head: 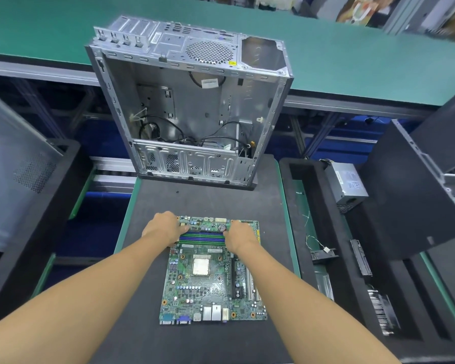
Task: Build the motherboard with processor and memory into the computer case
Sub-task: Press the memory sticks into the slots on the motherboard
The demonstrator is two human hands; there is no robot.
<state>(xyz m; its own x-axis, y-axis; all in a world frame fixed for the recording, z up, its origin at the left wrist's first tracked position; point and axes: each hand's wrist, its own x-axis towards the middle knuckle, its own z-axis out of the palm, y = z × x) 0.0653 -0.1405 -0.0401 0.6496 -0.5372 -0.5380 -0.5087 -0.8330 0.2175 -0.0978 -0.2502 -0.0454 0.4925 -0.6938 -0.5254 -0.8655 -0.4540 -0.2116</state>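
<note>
A green motherboard (pixel 210 287) lies flat on the dark foam mat (pixel 221 203) in front of me. A silver processor (pixel 201 266) sits in its socket at the board's middle. Blue memory slots (pixel 202 236) run across the far part of the board, with a green memory module seated among them. My left hand (pixel 163 228) presses on the left end of the module and my right hand (pixel 241 236) on its right end, fingers curled down. The open metal computer case (pixel 192 114) lies beyond the board with loose black cables inside.
A power supply (pixel 348 183) and small parts with wires (pixel 323 252) lie in a black foam tray on the right. A dark case panel (pixel 415 195) leans at the far right and a grey perforated panel (pixel 19 166) at the left. A green bench (pixel 352 56) runs behind.
</note>
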